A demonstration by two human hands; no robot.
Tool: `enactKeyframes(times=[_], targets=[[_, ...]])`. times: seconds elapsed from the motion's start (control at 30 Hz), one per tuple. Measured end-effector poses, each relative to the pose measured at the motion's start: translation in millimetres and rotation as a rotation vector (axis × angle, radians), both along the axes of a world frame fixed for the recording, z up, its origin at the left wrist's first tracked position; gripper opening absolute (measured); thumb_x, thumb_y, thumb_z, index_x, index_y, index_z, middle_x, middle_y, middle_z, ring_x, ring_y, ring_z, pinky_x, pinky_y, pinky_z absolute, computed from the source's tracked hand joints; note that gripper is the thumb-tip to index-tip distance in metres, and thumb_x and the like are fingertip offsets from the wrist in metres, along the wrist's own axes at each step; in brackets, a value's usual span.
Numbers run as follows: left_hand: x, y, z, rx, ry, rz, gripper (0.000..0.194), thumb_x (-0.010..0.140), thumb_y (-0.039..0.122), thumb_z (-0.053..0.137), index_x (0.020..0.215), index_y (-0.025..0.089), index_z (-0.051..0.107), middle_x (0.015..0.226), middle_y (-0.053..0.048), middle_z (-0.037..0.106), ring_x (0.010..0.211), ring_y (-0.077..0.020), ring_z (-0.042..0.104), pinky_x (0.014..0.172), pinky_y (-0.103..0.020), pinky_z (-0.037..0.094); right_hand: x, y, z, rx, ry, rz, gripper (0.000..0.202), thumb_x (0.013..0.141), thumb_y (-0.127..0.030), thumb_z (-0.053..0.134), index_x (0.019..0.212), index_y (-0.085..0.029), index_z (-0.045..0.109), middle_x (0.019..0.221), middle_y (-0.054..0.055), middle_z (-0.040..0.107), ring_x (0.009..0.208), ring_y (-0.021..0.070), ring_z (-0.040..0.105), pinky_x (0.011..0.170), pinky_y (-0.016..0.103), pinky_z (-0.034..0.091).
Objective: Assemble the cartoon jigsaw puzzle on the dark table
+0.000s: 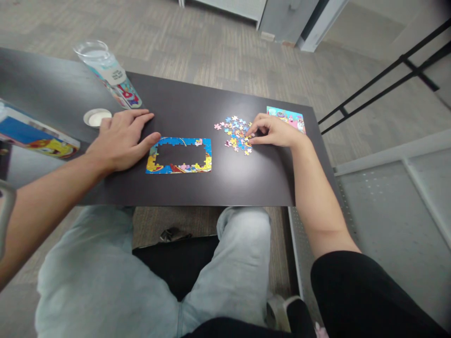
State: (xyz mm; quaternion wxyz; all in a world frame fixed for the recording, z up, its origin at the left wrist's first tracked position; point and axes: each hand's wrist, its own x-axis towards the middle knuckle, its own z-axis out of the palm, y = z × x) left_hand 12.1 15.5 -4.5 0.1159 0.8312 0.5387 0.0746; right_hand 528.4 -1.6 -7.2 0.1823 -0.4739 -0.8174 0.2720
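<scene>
A rectangular puzzle border (207, 162) lies on the dark table (190, 192), its middle showing bare tabletop. My left hand (121, 138) rests flat with fingers spread, its thumb at the border's upper left corner. To the right of the border is a loose pile of small puzzle pieces (235, 131). My right hand (269, 130) is at the right side of this pile, thumb and index fingertips close together over the pieces. Whatever may be between those fingertips is too small to make out.
Behind my left hand stands a clear tube with a colourful print (114, 75), near a round white lid (97, 118). A blue and yellow box (35, 134) is at the far left. A colourful picture card (294, 119) lies beyond my right wrist.
</scene>
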Motion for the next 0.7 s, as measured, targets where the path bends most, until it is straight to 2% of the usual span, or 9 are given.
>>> enactKeyframes(times=[0.1, 0.23, 0.33, 0.47, 0.63, 0.7], targets=[[1, -1, 1.3, -0.006, 0.008, -0.010, 0.148, 0.111, 0.106, -0.016, 0.194, 0.002, 0.049, 0.204, -0.030, 0.044, 0.192, -0.0537, 0.036, 0.158, -0.077, 0.020, -3, 0, -2.9, 0.009, 0.048, -0.005, 0.050, 0.098, -0.076, 0.103, 0.113, -0.030, 0.096, 0.118, 0.008, 0.081, 0.098, 0.0287, 0.066, 0.092, 0.047, 0.058], [2, -4, 5.9, -0.012, 0.040, -0.012, 0.136, 0.117, 0.099, -0.006, 0.196, 0.002, 0.048, 0.205, -0.031, 0.043, 0.193, -0.0529, 0.037, 0.159, -0.076, 0.022, -6, 3, -8.4, -0.086, 0.175, -0.074, 0.057, 0.090, -0.079, 0.109, 0.100, -0.028, 0.085, 0.089, 0.002, 0.074, 0.082, 0.0234, 0.062, 0.074, 0.040, 0.047], [4, -7, 9.9, -0.015, 0.042, -0.004, 0.129, 0.119, 0.095, 0.004, 0.197, 0.003, 0.049, 0.205, -0.030, 0.045, 0.192, -0.0523, 0.040, 0.159, -0.074, 0.026, -19, 3, -11.7, -0.131, 0.345, -0.080, 0.061, 0.088, -0.077, 0.113, 0.109, -0.028, 0.084, 0.091, 0.001, 0.079, 0.084, 0.0214, 0.067, 0.075, 0.038, 0.051], [6, -9, 10.7, -0.017, 0.016, -0.001, 0.124, 0.119, 0.091, 0.011, 0.196, 0.003, 0.051, 0.205, -0.030, 0.046, 0.192, -0.0536, 0.040, 0.159, -0.076, 0.026, -56, -5, -14.0, -0.116, 0.496, -0.058, 0.058, 0.092, -0.073, 0.112, 0.117, -0.026, 0.088, 0.095, 0.002, 0.084, 0.086, 0.0208, 0.074, 0.083, 0.038, 0.061], [3, -8, 7.1, -0.037, -0.052, 0.008, 0.114, 0.115, 0.096, 0.026, 0.200, 0.025, 0.052, 0.209, -0.014, 0.047, 0.195, -0.0519, 0.038, 0.160, -0.075, 0.025, -115, -21, -13.8, -0.231, 0.538, -0.002, 0.050, 0.096, -0.067, 0.109, 0.115, -0.024, 0.089, 0.101, 0.007, 0.093, 0.090, 0.0232, 0.083, 0.084, 0.038, 0.067], [3, -8, 6.5, -0.043, -0.061, 0.009, 0.116, 0.114, 0.096, 0.026, 0.201, 0.023, 0.052, 0.209, -0.015, 0.047, 0.195, -0.0516, 0.037, 0.160, -0.076, 0.025, -134, -24, -13.8, -0.266, 0.529, 0.041, 0.046, 0.095, -0.061, 0.109, 0.113, -0.023, 0.091, 0.098, 0.006, 0.093, 0.090, 0.0231, 0.084, 0.086, 0.037, 0.067]])
